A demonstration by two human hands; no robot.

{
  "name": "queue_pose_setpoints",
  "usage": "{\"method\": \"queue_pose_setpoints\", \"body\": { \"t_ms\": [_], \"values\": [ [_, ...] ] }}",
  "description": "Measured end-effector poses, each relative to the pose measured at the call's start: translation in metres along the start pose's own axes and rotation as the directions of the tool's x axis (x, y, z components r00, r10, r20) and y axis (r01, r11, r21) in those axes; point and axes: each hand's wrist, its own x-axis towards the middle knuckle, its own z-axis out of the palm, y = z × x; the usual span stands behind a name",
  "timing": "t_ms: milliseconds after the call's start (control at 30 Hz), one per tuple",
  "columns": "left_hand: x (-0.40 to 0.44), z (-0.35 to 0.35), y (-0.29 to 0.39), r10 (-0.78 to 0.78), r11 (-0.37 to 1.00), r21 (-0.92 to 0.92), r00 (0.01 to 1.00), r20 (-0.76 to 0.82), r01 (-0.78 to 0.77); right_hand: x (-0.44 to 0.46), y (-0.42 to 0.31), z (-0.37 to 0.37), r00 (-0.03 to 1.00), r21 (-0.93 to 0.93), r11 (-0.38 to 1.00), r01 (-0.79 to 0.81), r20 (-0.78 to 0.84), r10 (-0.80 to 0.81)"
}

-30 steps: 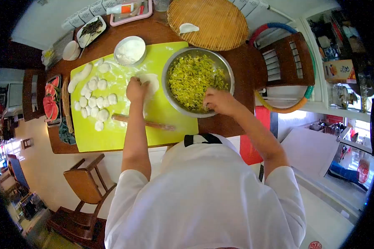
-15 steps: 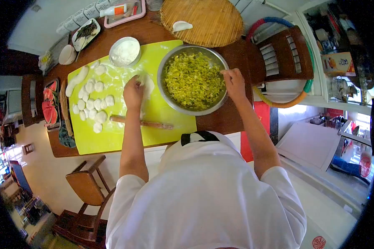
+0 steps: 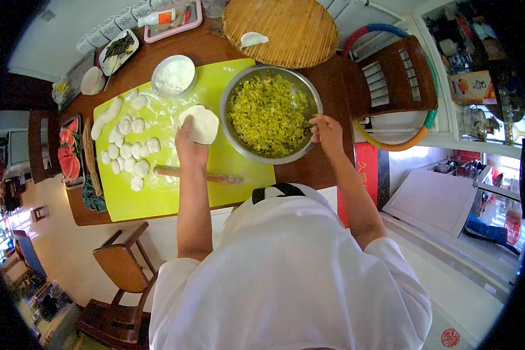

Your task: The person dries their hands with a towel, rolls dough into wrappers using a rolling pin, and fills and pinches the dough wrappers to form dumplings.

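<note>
White wrapper lay unfilled, held by fingers of L hand; R hand had narrow fingers at bowl, hold unclear; 1 dumpling was done, w/ many dough pcs left.

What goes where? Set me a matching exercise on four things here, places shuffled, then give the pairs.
Things:
1. flat, round white dough wrapper
2. slim brown wooden rolling pin
3. large round silver metal bowl
4. white half-moon dough dumpling

Places:
A. on the round tan slatted board
B. close to the person's right hand, full of chopped filling
C. in the person's left hand
D. lying on the bright yellow-green mat, passing behind the left forearm

Pairs: 1-C, 2-D, 3-B, 4-A
</note>
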Motion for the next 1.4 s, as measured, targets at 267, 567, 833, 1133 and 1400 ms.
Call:
{"method": "queue_pose_setpoints", "body": {
  "t_ms": [267, 567, 833, 1133, 1400],
  "values": [
    [-0.016, 0.031, -0.024, -0.152, 0.988, 0.018, 0.963, 0.225, 0.151, -0.005, 0.008, 0.005, 0.999, 0.413, 0.91, -0.04, 0.037, 0.027],
    [-0.01, 0.044, -0.047, -0.3, 0.95, -0.026, 0.936, 0.185, 0.31, -0.007, 0.026, 0.011, 0.989, 0.679, 0.721, -0.135, 0.131, 0.062],
    [-0.011, 0.071, -0.089, -0.375, 0.917, -0.046, 0.895, 0.241, 0.397, -0.032, -0.029, 0.016, 0.991, 0.591, 0.805, 0.043, 0.076, -0.11],
    [-0.023, 0.104, -0.088, -0.329, 0.908, -0.181, 0.911, 0.247, 0.377, -0.062, -0.048, 0.039, 0.662, -0.343, 0.578, 0.74, 0.225, -0.714],
    [-0.009, 0.099, -0.093, -0.315, 0.909, -0.245, 0.941, 0.125, 0.337, -0.061, -0.037, 0.045, 0.439, -0.435, 0.231, 0.87, 0.47, -0.766]
  ]
}}
